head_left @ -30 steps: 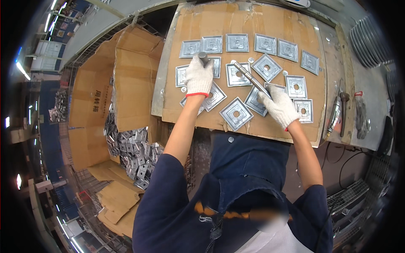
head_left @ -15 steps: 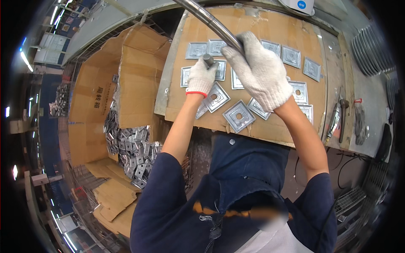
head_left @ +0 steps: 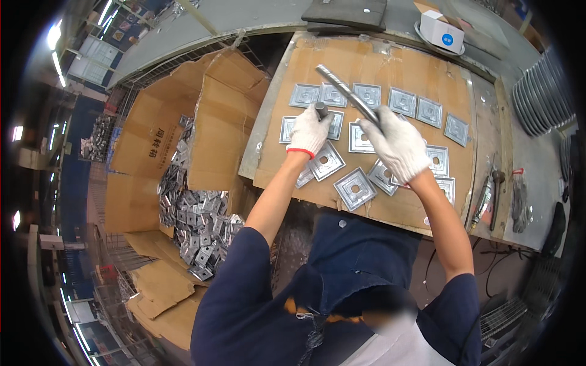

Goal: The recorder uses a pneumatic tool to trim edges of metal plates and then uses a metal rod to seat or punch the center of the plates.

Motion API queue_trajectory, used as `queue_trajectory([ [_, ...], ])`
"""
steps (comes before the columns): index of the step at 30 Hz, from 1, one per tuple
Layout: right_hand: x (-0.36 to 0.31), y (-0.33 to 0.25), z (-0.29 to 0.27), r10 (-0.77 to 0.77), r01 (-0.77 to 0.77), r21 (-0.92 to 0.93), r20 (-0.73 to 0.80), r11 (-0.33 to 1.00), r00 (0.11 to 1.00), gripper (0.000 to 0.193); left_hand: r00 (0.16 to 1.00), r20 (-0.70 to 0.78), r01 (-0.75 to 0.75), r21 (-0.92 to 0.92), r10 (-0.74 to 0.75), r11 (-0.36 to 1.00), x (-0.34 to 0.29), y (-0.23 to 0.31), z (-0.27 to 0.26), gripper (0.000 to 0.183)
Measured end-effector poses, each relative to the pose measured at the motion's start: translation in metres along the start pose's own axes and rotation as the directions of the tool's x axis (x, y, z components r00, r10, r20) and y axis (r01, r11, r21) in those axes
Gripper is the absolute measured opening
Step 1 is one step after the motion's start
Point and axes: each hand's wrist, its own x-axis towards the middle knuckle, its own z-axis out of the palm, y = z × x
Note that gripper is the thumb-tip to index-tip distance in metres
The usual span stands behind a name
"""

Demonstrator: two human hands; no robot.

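My left hand [head_left: 307, 133], in a white knit glove with a red cuff, is closed around a short round metal punch [head_left: 321, 108]. The punch stands upright over one of the square metal plates [head_left: 335, 125], and its lower end is hidden. In my right hand [head_left: 398, 147], also gloved, is a straight metal rod [head_left: 345, 91], raised and slanting up to the left. Several silvery square plates with raised rims lie about my hands. Those nearer me, such as one square plate [head_left: 354, 190], have a hole in the middle.
A cardboard sheet [head_left: 421, 64] covers the work surface. Left of it stands a large cardboard box [head_left: 223, 146] heaped with metal plates [head_left: 198, 229]. A hammer-like tool [head_left: 496, 198] lies at the right, below grey ringed coils [head_left: 543, 94]. A white box [head_left: 441, 30] sits at the back.
The rod in my right hand has swung lower, its far end dropping toward the plates. My left hand still grips the punch at the same plate. The whole view has shifted slightly.
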Motion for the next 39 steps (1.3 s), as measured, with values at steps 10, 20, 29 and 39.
queue_trajectory([
  [10, -0.039, 0.079, 0.071, 0.132, -0.134, -0.081, -0.028, 0.988, 0.991, 0.046, 0.999, 0.02, -0.039, -0.13, 0.042, 0.991, -0.01, 0.052, -0.007, 0.039],
  [20, 0.047, 0.069, 0.054, 0.107, -0.108, -0.137, -0.011, 0.985, 0.994, 0.05, 0.924, 0.266, -0.201, -0.279, 0.276, 0.939, -0.011, 0.071, -0.018, 0.024],
  [29, 0.023, 0.045, 0.055, 0.12, -0.11, -0.106, 0.09, 0.988, 0.989, 0.051, 0.958, 0.156, -0.199, -0.25, 0.242, 0.948, -0.011, 0.036, -0.017, 0.031],
  [39, -0.044, 0.068, 0.079, 0.182, -0.173, -0.095, 0.093, 0.98, 0.979, 0.047, 0.998, -0.042, -0.054, -0.33, 0.043, 0.942, -0.016, 0.048, -0.024, 0.031],
])
